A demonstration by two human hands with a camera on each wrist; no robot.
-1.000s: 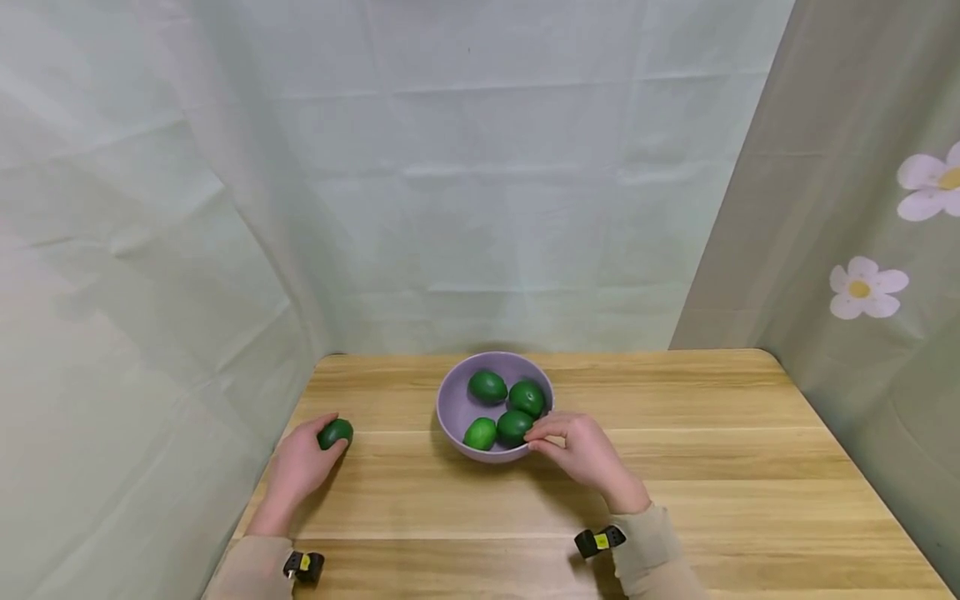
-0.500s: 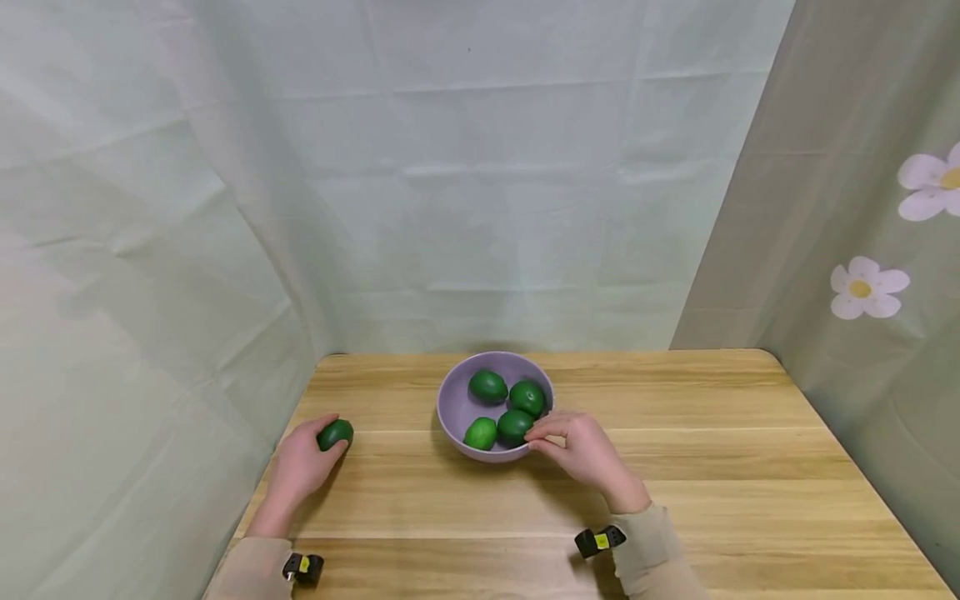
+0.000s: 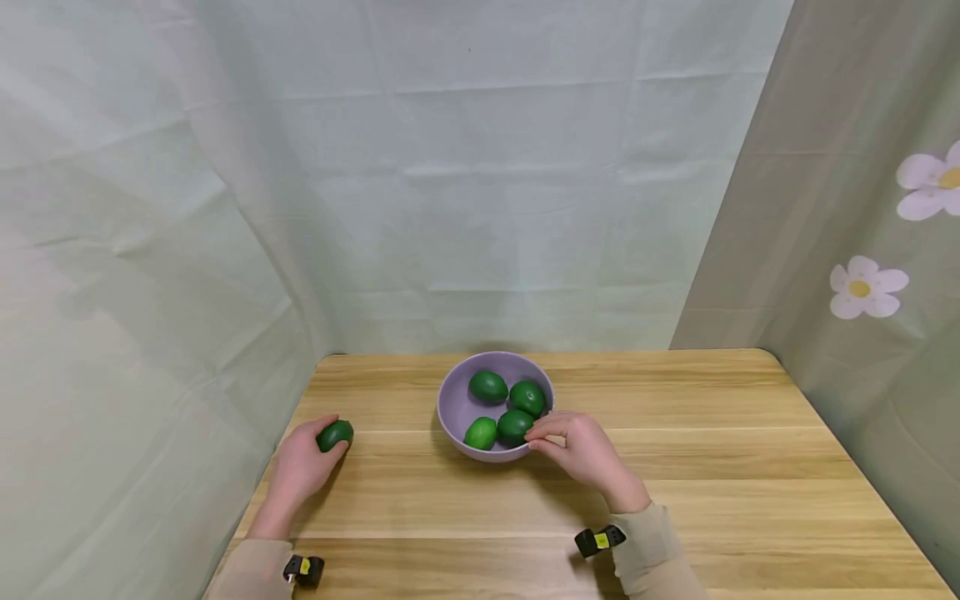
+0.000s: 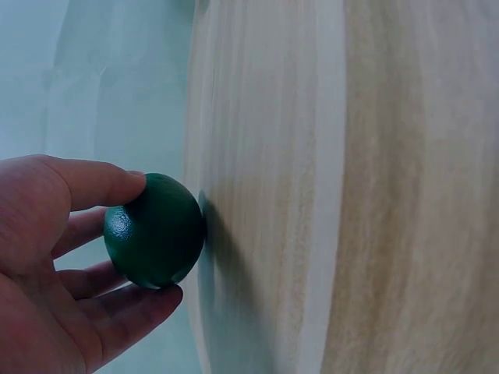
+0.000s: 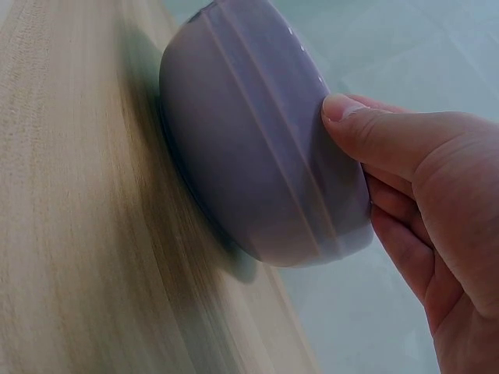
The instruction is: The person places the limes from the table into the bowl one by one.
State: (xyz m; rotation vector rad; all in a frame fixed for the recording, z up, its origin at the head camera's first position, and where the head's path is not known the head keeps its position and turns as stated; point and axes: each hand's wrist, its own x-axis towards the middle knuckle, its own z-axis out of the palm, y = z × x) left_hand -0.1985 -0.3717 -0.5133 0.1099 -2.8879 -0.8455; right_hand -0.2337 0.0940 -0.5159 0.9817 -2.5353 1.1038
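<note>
On the left of the table my left hand (image 3: 300,462) holds a dark green oval fruit (image 4: 156,234), thumb on one side and fingers on the other. In the left wrist view it is smooth and shiny, close to the tabletop. My right hand (image 3: 581,450) pinches the near right rim of a purple bowl (image 5: 242,140), with the thumb outside and the fingertips over the edge. Inside the bowl lie a bright green lime-like fruit (image 3: 481,433) and three darker oval ones, among them a dark green fruit (image 3: 514,427) beside my right fingertips. The fingertips inside the bowl are partly hidden.
The light wooden table (image 3: 420,517) carries the bowl near its back middle. Pale curtains (image 3: 487,208) hang behind it and along both sides; the right curtain (image 3: 825,208) bears white flowers. Small black devices sit at both wrists.
</note>
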